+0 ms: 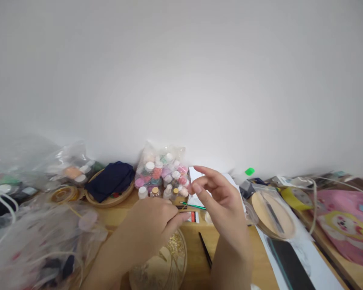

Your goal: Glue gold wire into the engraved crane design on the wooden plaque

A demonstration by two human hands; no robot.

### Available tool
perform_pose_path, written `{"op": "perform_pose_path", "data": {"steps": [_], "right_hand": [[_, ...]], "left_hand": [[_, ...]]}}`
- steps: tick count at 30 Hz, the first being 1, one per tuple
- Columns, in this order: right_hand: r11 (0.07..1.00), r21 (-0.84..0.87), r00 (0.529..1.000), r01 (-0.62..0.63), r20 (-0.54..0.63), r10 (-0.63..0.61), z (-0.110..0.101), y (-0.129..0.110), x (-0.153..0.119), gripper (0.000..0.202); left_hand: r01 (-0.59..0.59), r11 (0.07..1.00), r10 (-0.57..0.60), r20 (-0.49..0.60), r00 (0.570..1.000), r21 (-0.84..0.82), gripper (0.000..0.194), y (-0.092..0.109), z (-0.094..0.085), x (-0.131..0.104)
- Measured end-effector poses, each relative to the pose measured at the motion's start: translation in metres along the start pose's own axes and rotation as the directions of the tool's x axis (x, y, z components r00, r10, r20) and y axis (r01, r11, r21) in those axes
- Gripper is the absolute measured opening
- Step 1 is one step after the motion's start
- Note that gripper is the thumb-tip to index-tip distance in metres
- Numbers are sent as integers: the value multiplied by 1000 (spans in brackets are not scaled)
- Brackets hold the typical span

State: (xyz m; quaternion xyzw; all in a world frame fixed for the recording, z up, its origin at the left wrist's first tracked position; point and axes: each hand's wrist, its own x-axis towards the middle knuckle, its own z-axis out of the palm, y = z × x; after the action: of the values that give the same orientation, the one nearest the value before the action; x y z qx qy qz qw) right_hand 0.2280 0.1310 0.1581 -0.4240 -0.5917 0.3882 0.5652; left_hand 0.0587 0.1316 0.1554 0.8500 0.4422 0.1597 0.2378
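My left hand [153,221] hangs over a round wooden disc [181,257] with gold flakes and pale shapes on its face. Its thumb and fingers press together by a thin yellowish strand [184,208]; whether they grip it is unclear. To the right, my right hand [226,205] is raised with thumb and forefinger apart and the other fingers loosely bent. Nothing shows between them. Just beyond the hands lie a green pencil [193,205] and a small red-and-white packet [193,216]. A dark slim stick [205,249] rests on the wood between my wrists.
Small bottles [155,192] stand before a clear bag of colourful jars [160,171]. On the left are a hoop with dark blue cloth [110,181], a gold wire spool [63,194] and plastic bags [33,241]. A bagged wooden disc [272,215], dark phone-like slab [290,264] and pink bag [347,225] occupy the right.
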Motion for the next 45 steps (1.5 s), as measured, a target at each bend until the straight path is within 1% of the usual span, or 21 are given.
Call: {"op": "perform_pose_path", "data": {"steps": [3, 4, 6, 7, 8, 9, 11, 12, 13, 14, 17, 18, 19, 21, 25, 28, 30, 33, 39, 41, 45], "right_hand": [[999, -16, 993, 38, -115, -40, -3, -2, 0, 19], [998, -3, 983, 60, -176, -60, -5, -3, 0, 16], [991, 39, 937, 128, -332, -108, -8, -4, 1, 16], [984, 58, 903, 167, -411, -129, -11, -4, 1, 17], [977, 70, 866, 201, -479, -143, -13, -4, 2, 18], [972, 74, 834, 224, -531, -152, -16, -4, 3, 19], [966, 60, 790, 251, -589, -169, -21, -6, 5, 19], [964, 44, 772, 261, -609, -181, -23, -6, 5, 18], [961, 24, 750, 276, -631, -199, -23, -7, 6, 17], [955, 1, 721, 297, -656, -223, -24, -8, 6, 16], [924, -66, 612, 376, -731, -301, -19, -11, 6, 14], [915, -75, 592, 395, -741, -317, -16, -11, 5, 15], [911, -78, 589, 405, -740, -325, -12, -11, 4, 17], [914, -83, 622, 397, -708, -335, -4, -11, 2, 18], [932, -137, 731, 336, -587, -349, 9, -8, -4, 17], [955, -116, 818, 271, -496, -292, 14, -5, -8, 18], [965, -83, 856, 249, -447, -260, 15, -5, -9, 19], [971, -74, 894, 228, -380, -239, 14, -4, -11, 23], [987, -73, 958, 142, -241, -156, 15, -3, -13, 30], [986, -100, 958, 130, -244, -151, 17, -3, -14, 31], [980, -140, 947, 141, -271, -175, 15, -4, -16, 25]], "left_hand": [[-52, 997, 49, 38, 998, 63, 39, -1, 3, 1], [-76, 996, 75, 17, 997, 53, 36, -1, 3, 1], [-134, 991, 133, -95, 987, 4, 31, 0, 2, 0], [-151, 988, 144, -205, 968, -19, 26, 0, 0, -2], [-153, 988, 134, -343, 930, -28, 21, 0, -2, -3], [-131, 991, 102, -495, 863, -24, 16, 0, -5, -5], [-57, 998, 57, -731, 680, 24, 9, -3, -11, -7], [-8, 998, 49, -785, 618, 56, 9, -6, -14, -8], [9, 994, 83, -796, 599, 110, 10, -10, -17, -9], [25, 988, 104, -777, 621, 152, 12, -15, -18, -9], [26, 980, 112, -658, 745, 196, 18, -27, -18, -7], [20, 983, 100, -626, 773, 182, 20, -29, -17, -5], [13, 986, 89, -599, 796, 164, 21, -30, -14, -3], [-22, 991, 94, -581, 808, 130, 22, -29, -8, 0], [-127, 989, 150, -584, 798, 79, 29, -20, 1, 3], [-124, 990, 65, -563, 824, -67, 26, -11, 1, 2], [-121, 975, 1, -539, 843, -187, 21, -7, -1, 2], [-112, 940, -81, -529, 845, -322, 20, -4, -5, 1], [-108, 879, -223, -601, 768, -464, 26, 0, -6, 1], [-101, 867, -244, -593, 768, -488, 29, 1, -7, 2], [-113, 851, -231, -560, 796, -513, 31, 4, -9, 0]]}}
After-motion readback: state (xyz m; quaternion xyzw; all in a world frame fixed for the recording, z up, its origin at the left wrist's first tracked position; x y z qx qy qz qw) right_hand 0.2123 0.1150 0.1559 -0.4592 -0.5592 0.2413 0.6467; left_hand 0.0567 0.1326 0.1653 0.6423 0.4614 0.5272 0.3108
